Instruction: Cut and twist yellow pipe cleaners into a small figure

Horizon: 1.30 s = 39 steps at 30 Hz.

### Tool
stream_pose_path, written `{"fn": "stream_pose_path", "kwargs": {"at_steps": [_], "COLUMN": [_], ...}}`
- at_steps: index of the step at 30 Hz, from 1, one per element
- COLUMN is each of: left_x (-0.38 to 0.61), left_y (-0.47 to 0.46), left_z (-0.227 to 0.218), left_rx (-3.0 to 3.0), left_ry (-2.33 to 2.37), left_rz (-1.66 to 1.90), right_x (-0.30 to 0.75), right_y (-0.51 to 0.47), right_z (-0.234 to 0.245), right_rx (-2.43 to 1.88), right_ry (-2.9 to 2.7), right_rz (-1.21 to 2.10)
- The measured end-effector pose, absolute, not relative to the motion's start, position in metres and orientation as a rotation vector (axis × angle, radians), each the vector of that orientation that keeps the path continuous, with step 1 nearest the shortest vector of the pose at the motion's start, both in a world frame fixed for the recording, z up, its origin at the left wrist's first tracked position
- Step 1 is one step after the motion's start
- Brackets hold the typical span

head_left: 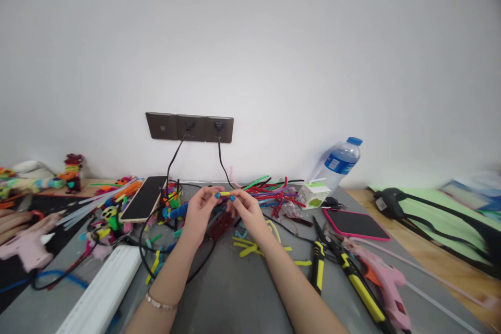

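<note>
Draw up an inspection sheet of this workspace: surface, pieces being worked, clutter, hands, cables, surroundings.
Surface: grey table, strewn with coloured strips.
Pieces being worked: small yellow piece held up between both hands; yellow strips lie beside the right forearm.
Clutter: black-screened phone at left; pink-edged phone, yellow-and-black pliers, pink glue gun, blue-capped bottle and small carton at right.
Hands: left hand and right hand bare, fingers pinching the yellow piece.
Cables: two black cables plugged into wall sockets; lower runs partly hidden.
Surroundings: white wall behind; another person's hand at the left edge.
</note>
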<state>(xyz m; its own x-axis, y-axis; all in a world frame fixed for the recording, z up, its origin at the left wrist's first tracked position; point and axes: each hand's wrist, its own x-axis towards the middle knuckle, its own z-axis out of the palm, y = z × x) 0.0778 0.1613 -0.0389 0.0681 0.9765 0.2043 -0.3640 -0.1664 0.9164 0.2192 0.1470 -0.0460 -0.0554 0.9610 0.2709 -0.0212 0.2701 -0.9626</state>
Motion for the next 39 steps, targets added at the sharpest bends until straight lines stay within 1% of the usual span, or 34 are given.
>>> {"fn": "stream_pose_path", "kwargs": {"at_steps": [5, 7, 10, 12, 15, 17, 19, 22, 25, 28, 31, 39], "left_x": [0.077, 0.078, 0.08, 0.082, 0.084, 0.084, 0.084, 0.084, 0.086, 0.087, 0.087, 0.085], "left_y": [0.161, 0.161, 0.161, 0.16, 0.161, 0.161, 0.161, 0.16, 0.158, 0.156, 0.155, 0.154], "left_z": [-0.039, -0.04, -0.042, -0.043, -0.042, -0.042, -0.041, -0.039, -0.037, -0.034, -0.034, -0.034], "left_rx": [1.018, 1.028, 1.034, 1.014, 0.972, 0.944, 0.921, 0.907, 0.911, 0.92, 0.939, 1.028], "left_ry": [0.744, 0.762, 0.81, 0.819, 0.793, 0.777, 0.768, 0.761, 0.77, 0.773, 0.766, 0.794], "left_rz": [1.373, 1.348, 1.317, 1.302, 1.284, 1.271, 1.261, 1.248, 1.225, 1.199, 1.179, 1.151], "right_x": [0.228, 0.233, 0.237, 0.235, 0.232, 0.234, 0.239, 0.247, 0.248, 0.245, 0.242, 0.24], "right_y": [0.12, 0.106, 0.093, 0.09, 0.093, 0.098, 0.106, 0.122, 0.134, 0.139, 0.139, 0.139], "right_z": [-0.014, 0.003, 0.018, 0.019, 0.013, 0.007, 0.003, -0.003, -0.008, -0.014, -0.019, -0.021], "right_rx": [-1.58, -1.743, -1.873, -1.984, -2.121, -2.037, -1.818, -1.48, -1.29, -1.222, -1.186, -1.144], "right_ry": [-1.962, -2.155, -2.356, -2.43, -2.433, -2.387, -2.253, -1.847, -1.454, -1.265, -1.227, -1.243], "right_rz": [0.607, 0.635, 0.748, 0.754, 0.677, 0.71, 0.838, 0.99, 1.102, 1.236, 1.289, 1.228]}}
